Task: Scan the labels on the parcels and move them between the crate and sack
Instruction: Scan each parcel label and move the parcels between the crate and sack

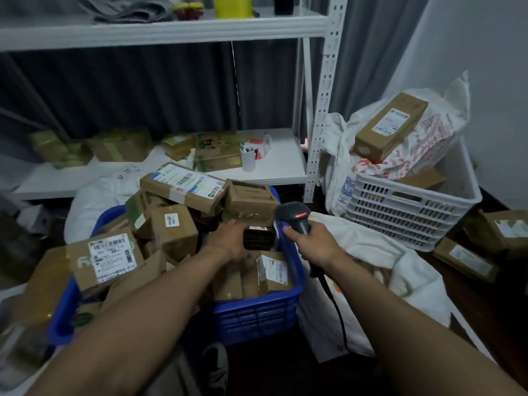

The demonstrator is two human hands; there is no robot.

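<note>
A blue crate in front of me is heaped with several cardboard parcels with white labels. My left hand grips a small dark parcel at the crate's right side. My right hand holds a black barcode scanner by its handle, its head with a red light just right of the dark parcel. A white sack lies on the floor to the right of the crate. Another printed sack sits in a white crate, with a long cardboard parcel on top.
A white metal shelf rack stands behind, its low shelf carrying more boxes and a white cup. Loose parcels lie on the dark floor at the right. The scanner's cable trails down over the sack.
</note>
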